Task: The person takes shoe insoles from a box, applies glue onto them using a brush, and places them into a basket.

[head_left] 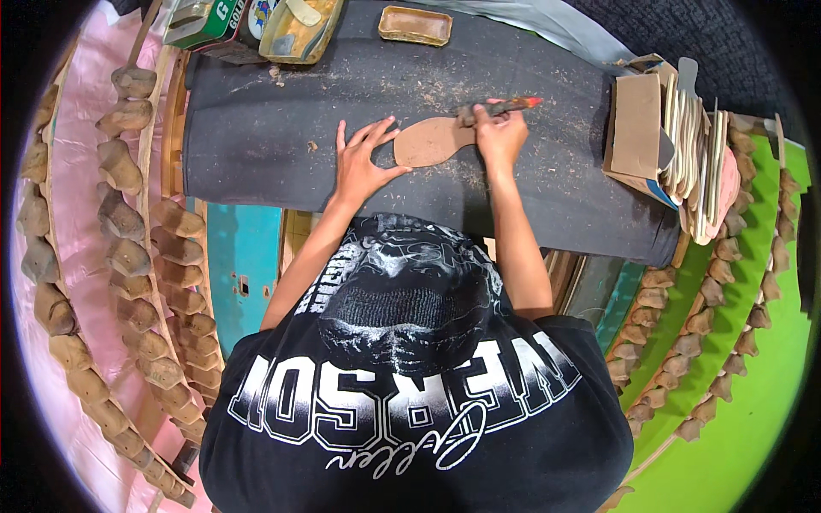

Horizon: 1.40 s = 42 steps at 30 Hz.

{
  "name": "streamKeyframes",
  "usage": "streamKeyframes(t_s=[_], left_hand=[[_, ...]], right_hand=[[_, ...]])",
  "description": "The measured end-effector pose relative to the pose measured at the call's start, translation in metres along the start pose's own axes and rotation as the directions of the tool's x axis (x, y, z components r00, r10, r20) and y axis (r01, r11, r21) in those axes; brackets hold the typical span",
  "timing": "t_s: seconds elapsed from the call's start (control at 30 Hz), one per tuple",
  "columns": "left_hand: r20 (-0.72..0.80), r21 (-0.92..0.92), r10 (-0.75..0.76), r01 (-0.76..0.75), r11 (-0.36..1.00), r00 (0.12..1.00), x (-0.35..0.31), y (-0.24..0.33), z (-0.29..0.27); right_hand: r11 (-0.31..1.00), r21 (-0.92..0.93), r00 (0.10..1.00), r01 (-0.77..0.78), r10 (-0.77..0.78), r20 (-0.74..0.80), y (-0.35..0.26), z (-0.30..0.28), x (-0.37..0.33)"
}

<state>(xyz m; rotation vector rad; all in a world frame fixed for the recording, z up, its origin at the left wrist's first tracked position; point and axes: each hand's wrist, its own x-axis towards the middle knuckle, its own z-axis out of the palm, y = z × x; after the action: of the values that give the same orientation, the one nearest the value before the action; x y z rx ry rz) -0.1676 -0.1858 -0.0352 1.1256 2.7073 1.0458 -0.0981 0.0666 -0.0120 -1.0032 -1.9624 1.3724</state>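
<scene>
A tan shoe insole (434, 143) lies flat on the dark cloth-covered table (282, 145). My right hand (500, 137) closes round a dirty, crusted brush (505, 106) with a red handle tip. The brush's dark end reaches over the insole's right part; whether it presses on the surface I cannot tell. At the insole's left end rests my left hand (363, 167), its fingers spread and its thumb at the lower left edge. Nothing is held in that hand.
Behind the insole stand a small brown tray (416, 26), a tub of yellowish paste (301, 43) with a spatula, and a green tin (208, 30). A cardboard box (634, 120) of sole-shaped pieces is at right. Racks of shoe lasts (120, 167) line both sides. Shavings litter the cloth.
</scene>
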Motion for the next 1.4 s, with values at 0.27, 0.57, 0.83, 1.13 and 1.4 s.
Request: streamKeyframes(t_s=[0.27, 0.57, 0.83, 1.13, 1.4], left_hand=[[0.002, 0.011, 0.015, -0.015, 1.0, 1.0, -0.001, -0.003, -0.001], [-0.004, -0.062, -0.004, 0.004, 0.998, 1.0, 0.001, 0.0, -0.001], [-0.02, -0.043, -0.013, 0.012, 0.999, 1.0, -0.001, 0.0, 0.0], [-0.033, -0.029, 0.009, -0.01, 1.0, 0.999, -0.001, -0.001, 0.002], [-0.02, -0.024, -0.003, 0.003, 1.0, 1.0, -0.001, -0.001, 0.001]], right_hand=[[0.997, -0.047, 0.925, 0.062, -0.04, 0.378, -0.013, 0.036, -0.049], [0.995, -0.034, 0.944, 0.092, -0.076, 0.32, -0.01, 0.033, -0.053], [0.999, 0.031, 1.0, -0.018, 0.018, 0.007, 0.006, -0.004, -0.009], [0.986, 0.168, 0.957, 0.011, -0.059, 0.284, 0.006, 0.008, -0.038], [0.999, -0.024, 0.989, -0.048, 0.044, -0.143, 0.024, -0.042, -0.015]])
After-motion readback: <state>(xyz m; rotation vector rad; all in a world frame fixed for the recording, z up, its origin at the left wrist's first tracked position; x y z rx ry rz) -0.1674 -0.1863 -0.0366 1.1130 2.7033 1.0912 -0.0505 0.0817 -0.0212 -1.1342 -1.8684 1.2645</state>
